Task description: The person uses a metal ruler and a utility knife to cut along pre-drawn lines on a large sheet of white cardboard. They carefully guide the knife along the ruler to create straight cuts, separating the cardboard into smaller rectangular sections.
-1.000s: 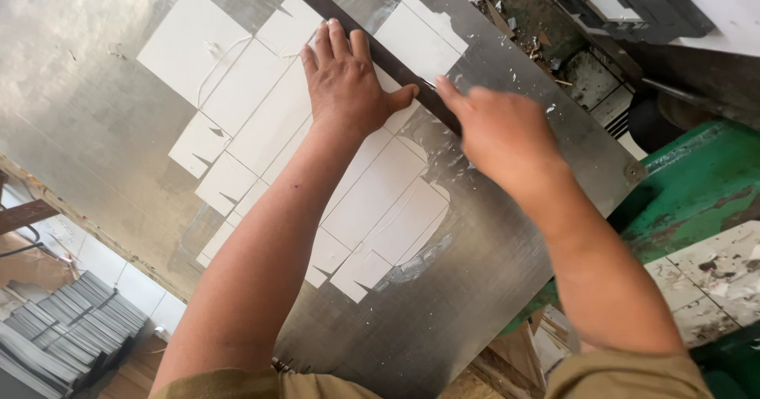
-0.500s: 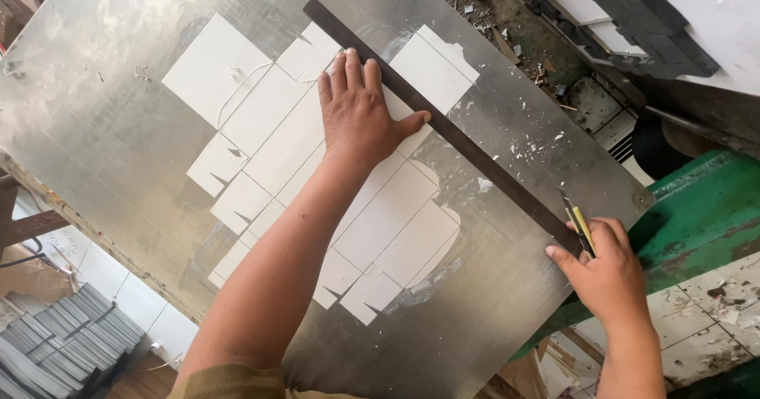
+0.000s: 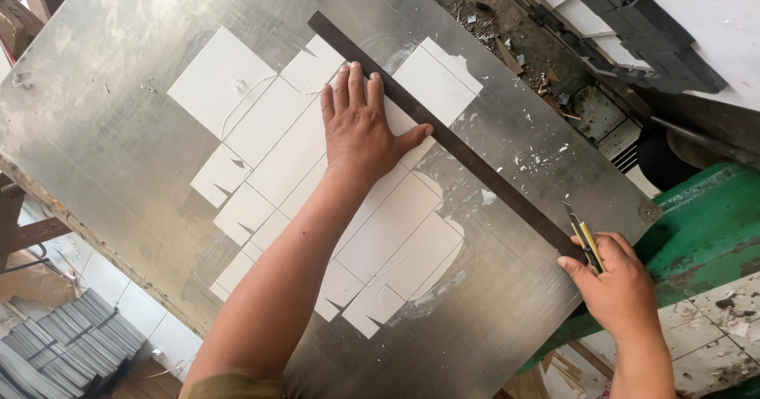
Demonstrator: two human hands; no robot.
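Cardboard box blank (image 3: 317, 185): white, die-cut, scored into panels with flaps; lies flat near the middle of the metal sheet, running diagonally from upper right to lower left.
Left hand (image 3: 360, 126): open, palm down, fingers together and extended, thumb spread; presses on the upper part of the blank, thumb tip touching the ruler's near edge.
Right hand (image 3: 621, 288): closed around a utility knife at the lower right corner of the sheet.
Utility knife (image 3: 584, 245): yellow and black body, blade end pointing up-left, tip just at the lower end of the ruler.
Ruler (image 3: 451, 142): long, dark, flat straightedge; lies diagonally across the upper right flaps of the blank, from top centre to the right hand.
Metal sheet (image 3: 103, 90): large, grey, scuffed work surface, tilted in view; white flecks near the ruler.
Green bench (image 3: 704, 217): worn paint, right of the sheet.
Grey stacked pieces (image 3: 63, 343): lower left, below the sheet edge.
Dark grey stacks (image 3: 641, 27): upper right, well apart from both hands.
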